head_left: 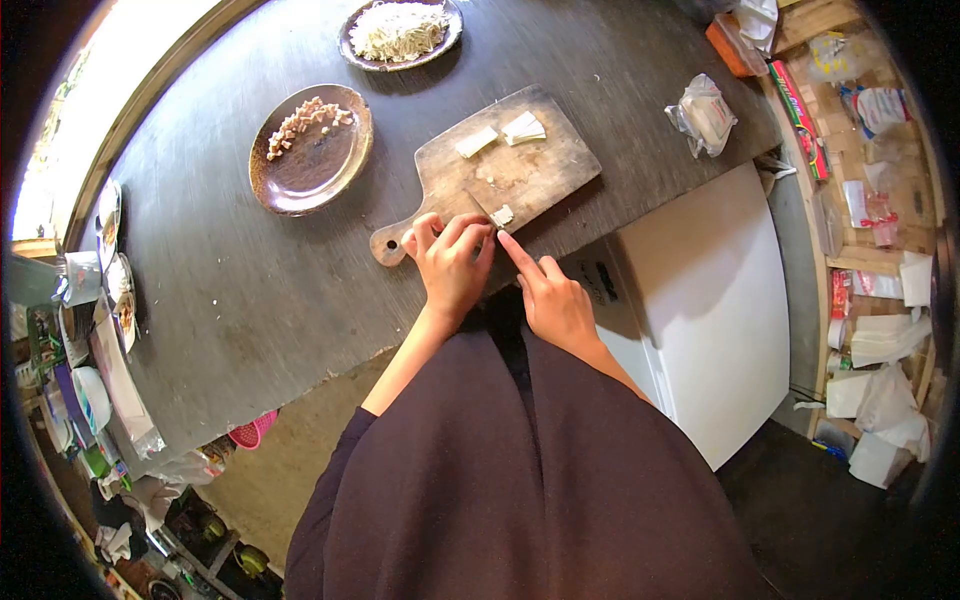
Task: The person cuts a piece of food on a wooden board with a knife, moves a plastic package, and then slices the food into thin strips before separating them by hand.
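A worn wooden cutting board (570, 160) lies near the table's edge in front of me. My right hand (558, 305) is closed round a knife (480, 206), index finger stretched forward; the handle is mostly hidden. Beside the blade, my left hand (452, 268) has curled fingers at the board's near edge, and whatever they pinch is hidden. Small cut white bits (503, 215) sit just right of the blade. Farther up the board rest a pale slab (477, 142) and some pale slices (523, 128), possibly tofu.
A brown plate (312, 180) with small diced pinkish pieces stands left of the board. Beyond it is a plate of pale shreds (400, 32). A clear plastic packet (703, 115) lies right. Below the table's edge stands a white appliance (710, 290). Shelves (865, 255) line the right side.
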`<state>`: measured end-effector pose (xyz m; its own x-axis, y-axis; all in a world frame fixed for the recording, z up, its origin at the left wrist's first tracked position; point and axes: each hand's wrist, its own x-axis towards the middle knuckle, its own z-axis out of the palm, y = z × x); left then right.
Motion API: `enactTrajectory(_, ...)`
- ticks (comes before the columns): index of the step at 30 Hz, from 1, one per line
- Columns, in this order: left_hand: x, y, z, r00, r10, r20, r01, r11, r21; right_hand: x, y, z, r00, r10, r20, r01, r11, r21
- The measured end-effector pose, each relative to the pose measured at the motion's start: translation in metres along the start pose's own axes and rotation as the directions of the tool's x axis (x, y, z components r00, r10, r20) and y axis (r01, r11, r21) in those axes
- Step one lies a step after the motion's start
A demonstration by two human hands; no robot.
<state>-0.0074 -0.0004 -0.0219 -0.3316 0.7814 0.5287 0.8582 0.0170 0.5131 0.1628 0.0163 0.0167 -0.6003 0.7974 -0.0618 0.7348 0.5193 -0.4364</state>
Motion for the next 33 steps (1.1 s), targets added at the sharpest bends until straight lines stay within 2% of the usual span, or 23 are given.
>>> enactTrajectory(3,-0.001,-0.002,0.001,1.000,0.001,-0.003,-0.001,1.000,-0.012,-0.001,-0.001,-0.001,1.000,0.007,0.006,-0.008,0.998,0.054)
enactTrajectory(10,-0.003,-0.002,0.001,0.998,-0.043,0.037,0.044,0.999,-0.031,-0.003,-0.004,-0.006,1.000,-0.002,0.016,0.001,0.998,0.067)
enactTrajectory(16,-0.001,-0.001,0.000,1.000,-0.017,0.014,0.018,1.000,-0.022,-0.002,-0.002,-0.004,0.999,0.004,0.032,-0.007,0.996,0.088)
enactTrajectory(22,-0.003,-0.002,0.000,0.998,-0.041,0.038,0.042,0.999,-0.022,0.003,-0.001,0.002,0.999,0.015,0.031,-0.016,0.999,0.042)
enactTrajectory(33,-0.005,-0.003,0.001,0.999,-0.040,0.025,0.040,0.999,-0.015,-0.003,-0.002,0.000,1.000,0.004,0.023,-0.006,0.994,0.108)
